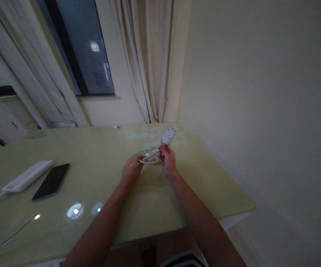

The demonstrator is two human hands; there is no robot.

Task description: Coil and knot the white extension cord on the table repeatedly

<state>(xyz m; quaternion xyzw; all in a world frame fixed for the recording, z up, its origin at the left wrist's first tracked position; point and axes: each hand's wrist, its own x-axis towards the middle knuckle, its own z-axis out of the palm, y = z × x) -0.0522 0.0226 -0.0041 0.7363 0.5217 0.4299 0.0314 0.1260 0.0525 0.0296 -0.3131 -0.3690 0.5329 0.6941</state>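
Note:
A coiled white cable (151,161) is held up between my hands over the table. My left hand (131,171) is closed on the left side of the loops. With thumb and fingers together, my right hand (168,160) grips the right side of the coil, close to where a flat white block (168,136) sticks up. The block has dark spots at its corners and looks like the underside of a small power strip. A whitish piece, perhaps the plug, shows among the loops, but its shape is unclear. My fingers hide part of the cable.
On the yellowish glossy table (93,148) at left lie a black phone (51,181) and a long white power strip (28,176) with a cord. Another thin white cable (10,237) lies nearer. A wall (246,111) borders the right side; curtains (149,55) hang behind.

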